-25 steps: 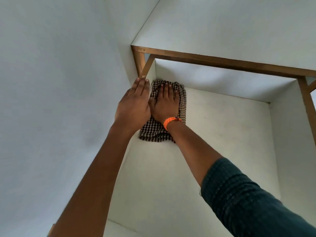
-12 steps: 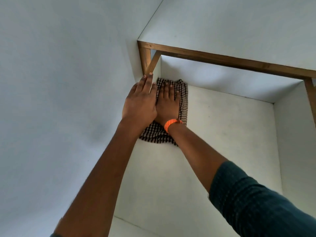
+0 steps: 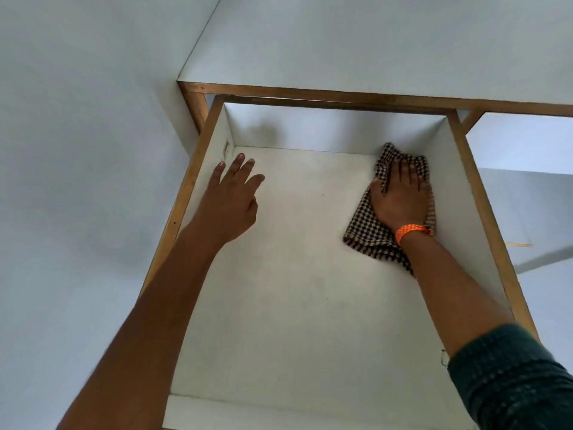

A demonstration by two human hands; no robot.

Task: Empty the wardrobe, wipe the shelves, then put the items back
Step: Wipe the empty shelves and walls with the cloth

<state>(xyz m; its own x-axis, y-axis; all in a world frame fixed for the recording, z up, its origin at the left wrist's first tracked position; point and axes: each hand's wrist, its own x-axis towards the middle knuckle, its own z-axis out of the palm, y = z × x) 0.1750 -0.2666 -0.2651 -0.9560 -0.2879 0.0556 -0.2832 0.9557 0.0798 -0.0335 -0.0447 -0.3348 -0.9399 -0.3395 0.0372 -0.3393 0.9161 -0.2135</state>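
Observation:
I look into a white wardrobe compartment [image 3: 294, 274] with wooden edging. A brown-and-white checked cloth [image 3: 369, 234] lies against its white panel near the right wall. My right hand [image 3: 400, 197], with an orange band at the wrist, presses flat on the cloth with straight fingers. My left hand [image 3: 232, 200] is near the left wall of the compartment, fingers spread and straight, holding nothing. Whether it touches the panel I cannot tell. No other items are inside the compartment.
The wooden frame [image 3: 341, 97] runs across the top, with wooden side edges left [image 3: 173, 225] and right [image 3: 490, 218]. A second compartment [image 3: 521, 141] opens further right. A plain white wall [image 3: 77, 181] fills the left side.
My right hand has slid the cloth from the left corner across to the right side. My left hand has come off the cloth and stays at the left. The view has shifted right.

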